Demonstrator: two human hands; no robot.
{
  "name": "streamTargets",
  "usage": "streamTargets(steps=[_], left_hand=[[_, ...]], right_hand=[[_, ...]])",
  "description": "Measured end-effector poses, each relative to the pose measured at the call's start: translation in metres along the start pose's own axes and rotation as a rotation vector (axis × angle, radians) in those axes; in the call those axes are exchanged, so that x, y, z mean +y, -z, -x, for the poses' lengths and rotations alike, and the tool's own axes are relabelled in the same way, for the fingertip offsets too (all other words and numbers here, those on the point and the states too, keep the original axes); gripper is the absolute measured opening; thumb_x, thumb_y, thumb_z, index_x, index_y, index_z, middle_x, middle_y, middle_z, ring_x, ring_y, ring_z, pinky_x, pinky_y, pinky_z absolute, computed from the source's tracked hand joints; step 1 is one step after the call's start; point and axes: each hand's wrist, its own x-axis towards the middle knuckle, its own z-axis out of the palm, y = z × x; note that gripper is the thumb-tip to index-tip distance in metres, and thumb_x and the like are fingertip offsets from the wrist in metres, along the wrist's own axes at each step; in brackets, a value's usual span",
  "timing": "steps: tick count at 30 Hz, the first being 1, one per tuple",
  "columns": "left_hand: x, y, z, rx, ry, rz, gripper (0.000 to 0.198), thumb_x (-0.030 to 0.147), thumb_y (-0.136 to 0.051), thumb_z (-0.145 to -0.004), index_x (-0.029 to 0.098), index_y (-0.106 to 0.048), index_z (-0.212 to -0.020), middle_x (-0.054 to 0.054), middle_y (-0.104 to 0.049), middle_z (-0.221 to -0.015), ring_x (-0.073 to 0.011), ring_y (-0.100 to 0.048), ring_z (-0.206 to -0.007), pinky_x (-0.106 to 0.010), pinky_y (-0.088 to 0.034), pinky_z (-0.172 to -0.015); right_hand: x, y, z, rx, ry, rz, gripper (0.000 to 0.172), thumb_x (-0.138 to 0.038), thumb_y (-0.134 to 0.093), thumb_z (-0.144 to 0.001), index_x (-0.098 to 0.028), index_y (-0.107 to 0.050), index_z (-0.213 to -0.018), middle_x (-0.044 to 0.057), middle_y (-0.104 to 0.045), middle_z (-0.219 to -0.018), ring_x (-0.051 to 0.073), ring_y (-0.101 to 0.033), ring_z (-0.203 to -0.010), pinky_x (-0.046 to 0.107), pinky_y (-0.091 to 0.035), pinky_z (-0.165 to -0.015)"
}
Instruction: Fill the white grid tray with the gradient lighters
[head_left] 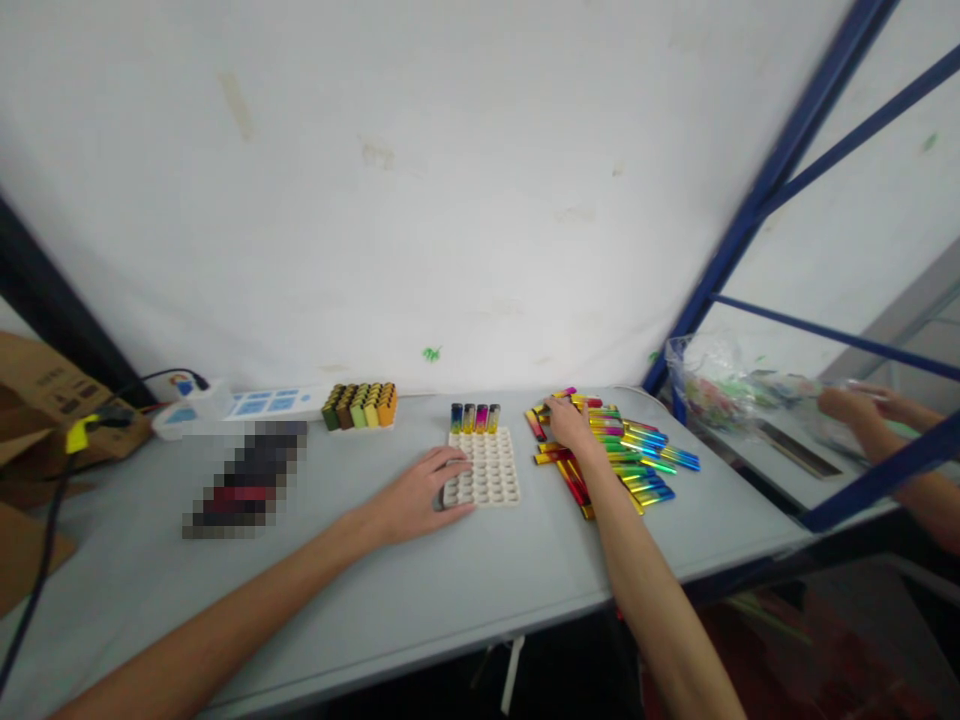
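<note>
My left hand lies at the left edge of a white tray with rows of round sockets, its thumb and fingers holding that side. Several shiny lighters with dark tops stand upright in a row at the tray's far end. To the right, my right hand reaches over a loose pile of metallic, rainbow-coloured lighters. Its fingers are curled down onto a lighter at the pile's far left side; the fingertips are partly hidden.
A block of upright lighters in green, brown and yellow stands at the back left. Beside it lie a power strip and a blurred dark item. A cardboard box is far left. Beyond the blue frame, another person's hands and plastic bags show.
</note>
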Motion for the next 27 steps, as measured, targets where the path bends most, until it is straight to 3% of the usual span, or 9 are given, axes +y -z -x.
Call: streamTargets(steps=[5, 11, 14, 18, 23, 27], left_hand=[[0.001, 0.001, 0.0, 0.014, -0.002, 0.006, 0.044, 0.039, -0.069, -0.09, 0.018, -0.062, -0.129, -0.014, -0.059, -0.132, -0.0277, -0.056, -0.125, -0.045, -0.047, -0.111], [0.0, 0.0, 0.0, 0.026, -0.012, 0.006, 0.043, 0.039, -0.068, -0.09, 0.019, -0.063, -0.128, -0.013, -0.059, -0.132, -0.0279, -0.056, -0.124, -0.045, -0.048, -0.11], [0.0, 0.0, 0.0, 0.013, -0.007, 0.003, 0.043, 0.04, -0.068, -0.091, 0.019, -0.062, -0.128, -0.014, -0.058, -0.133, -0.0281, -0.055, -0.126, -0.045, -0.047, -0.111], [-0.001, 0.0, 0.0, 0.014, -0.004, -0.005, 0.045, 0.04, -0.067, -0.091, 0.019, -0.06, -0.13, -0.014, -0.057, -0.133, -0.0278, -0.054, -0.126, -0.045, -0.046, -0.112], [0.0, 0.0, 0.0, 0.01, -0.012, 0.002, 0.044, 0.039, -0.068, -0.091, 0.019, -0.061, -0.129, -0.014, -0.057, -0.133, -0.0277, -0.055, -0.126, -0.045, -0.047, -0.111], [0.002, 0.001, -0.001, 0.019, -0.01, 0.002, 0.043, 0.039, -0.068, -0.091, 0.019, -0.062, -0.128, -0.014, -0.058, -0.132, -0.0286, -0.055, -0.127, -0.046, -0.045, -0.112]], right_hand=[[0.002, 0.001, -0.005, 0.014, -0.06, 0.006, 0.039, -0.022, -0.04, -0.1, -0.018, -0.061, -0.132, 0.019, -0.056, -0.137, 0.031, -0.051, -0.131, 0.053, -0.033, -0.11], [0.004, 0.006, -0.004, -0.014, -0.053, -0.011, 0.029, -0.039, -0.053, -0.098, -0.019, -0.071, -0.109, 0.014, -0.065, -0.119, 0.028, -0.062, -0.113, 0.041, -0.043, -0.097], [0.001, 0.008, -0.001, -0.007, -0.036, -0.023, 0.024, -0.038, -0.058, -0.096, -0.018, -0.07, -0.104, 0.014, -0.066, -0.118, 0.027, -0.063, -0.109, 0.039, -0.044, -0.093], [-0.004, 0.012, 0.003, 0.087, 0.007, -0.082, 0.022, -0.031, -0.054, -0.099, -0.016, -0.063, -0.112, 0.014, -0.071, -0.108, 0.025, -0.066, -0.101, 0.033, -0.045, -0.086], [-0.017, 0.023, 0.006, 0.253, 0.208, -0.289, 0.022, -0.035, -0.053, -0.099, -0.018, -0.062, -0.11, 0.006, -0.072, -0.084, 0.019, -0.066, -0.076, 0.027, -0.045, -0.073], [-0.037, 0.032, 0.014, 0.295, 0.406, -0.374, 0.013, -0.029, -0.063, -0.092, -0.017, -0.067, -0.098, 0.004, -0.068, -0.082, 0.017, -0.062, -0.077, 0.027, -0.046, -0.076]])
